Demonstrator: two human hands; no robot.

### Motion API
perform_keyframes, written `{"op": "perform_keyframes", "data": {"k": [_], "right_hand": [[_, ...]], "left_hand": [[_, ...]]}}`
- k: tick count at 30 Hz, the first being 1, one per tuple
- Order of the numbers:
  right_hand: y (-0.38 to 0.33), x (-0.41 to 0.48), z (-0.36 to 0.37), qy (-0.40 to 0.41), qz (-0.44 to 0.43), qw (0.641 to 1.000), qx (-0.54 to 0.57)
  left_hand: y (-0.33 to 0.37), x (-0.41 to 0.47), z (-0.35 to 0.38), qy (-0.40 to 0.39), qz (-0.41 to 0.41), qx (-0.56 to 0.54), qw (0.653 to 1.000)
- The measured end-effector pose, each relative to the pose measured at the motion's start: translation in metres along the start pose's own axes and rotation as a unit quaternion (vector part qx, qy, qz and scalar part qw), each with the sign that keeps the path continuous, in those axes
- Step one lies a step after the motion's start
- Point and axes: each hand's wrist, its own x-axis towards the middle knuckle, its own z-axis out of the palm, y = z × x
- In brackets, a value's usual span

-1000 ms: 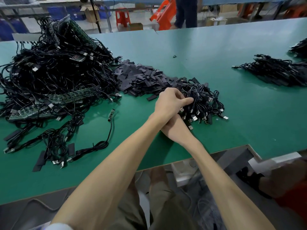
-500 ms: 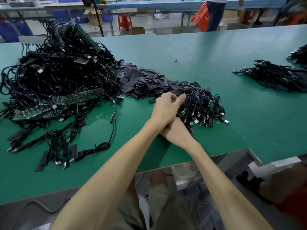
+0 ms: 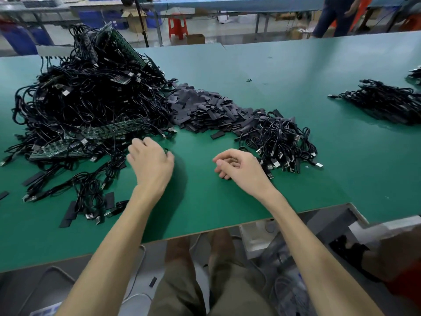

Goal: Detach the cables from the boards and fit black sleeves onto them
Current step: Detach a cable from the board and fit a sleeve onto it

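Note:
A big tangle of black cables (image 3: 91, 96) lies at the left of the green table (image 3: 273, 65), with green boards (image 3: 109, 131) stuck in it. Black sleeves (image 3: 205, 110) are heaped in the middle. A smaller pile of coiled cables (image 3: 282, 142) with silver plugs sits to their right. My left hand (image 3: 150, 165) hovers palm down at the tangle's near edge, fingers spread, over the end of a loose cable. A small dark plug (image 3: 165, 151) shows beside its thumb. My right hand (image 3: 239, 169) rests loosely curled left of the smaller pile, holding nothing.
Loose cables and flat sleeves (image 3: 86, 197) are scattered at the front left. Another cable pile (image 3: 387, 103) lies at the far right. The table's front edge steps back at a cutout (image 3: 350, 206) on the right. A person (image 3: 335, 17) stands beyond the table.
Both hands were stacked together at the smaller cable pile. My left hand has swung left to the tangle's edge, and my right hand has drawn back from the pile.

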Motion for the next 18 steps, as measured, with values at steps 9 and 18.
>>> {"op": "perform_keyframes", "data": {"k": [9,18], "right_hand": [[0.002,0.002,0.001,0.001,-0.001,1.000,0.016],[0.000,0.000,-0.001,0.024,-0.024,0.997,0.064]], "left_hand": [[0.029,-0.019,-0.017,-0.197,0.034,-0.416,0.887],[0.054,-0.034,-0.007,-0.251,0.026,-0.546,0.799]]}}
